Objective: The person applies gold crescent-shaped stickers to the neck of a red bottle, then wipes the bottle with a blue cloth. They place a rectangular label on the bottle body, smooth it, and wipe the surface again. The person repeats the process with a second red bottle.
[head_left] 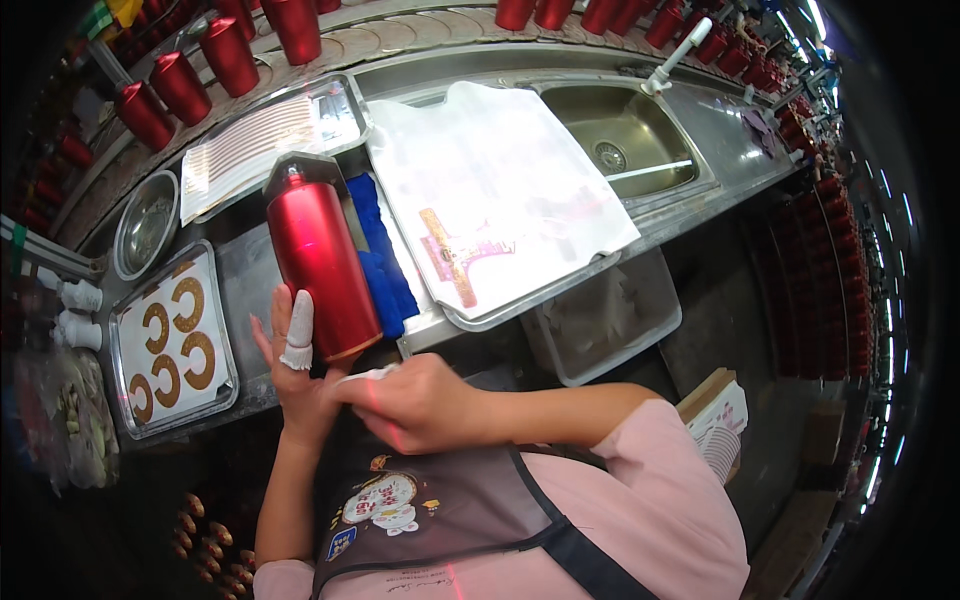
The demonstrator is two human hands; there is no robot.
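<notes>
Red bottle (318, 255): slanted over the near edge of the counter (245, 275), neck end away from the person, blue cloth (375, 245) just right. Left hand (305, 375): fingers partly spread against bottle's near end; firm grip or not, cannot tell. Right hand (425, 405): curled closed near base, white bit (372, 375) at fingers, held or worn unclear.

The bottle (315, 255) is between the left tray (225, 328) and the cloth (388, 290). Right of the cloth lies the sheet (490, 175), with the sink (640, 130) farther right
</notes>
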